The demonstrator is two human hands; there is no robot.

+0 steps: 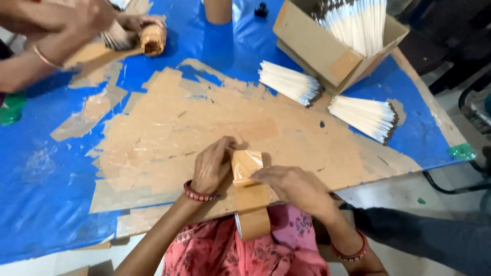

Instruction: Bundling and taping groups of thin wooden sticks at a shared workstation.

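Observation:
My left hand point(210, 166) and my right hand point(294, 186) both grip a small bundle wrapped in shiny brown tape point(246, 166), held at the near edge of the table point(153, 138). A strip of the brown tape runs down from the bundle to a brown tape roll point(253, 224) that hangs over my lap. My left fingers pinch the bundle's top left corner. My right fingers press on its right side. Red bangles are on both wrists.
Two loose bunches of white sticks with dark tips point(289, 82) point(365, 116) lie near a tilted cardboard box point(327, 51) full of the same sticks. At far left another person's hands point(102, 20) hold a stick bundle and a tape roll point(153, 40).

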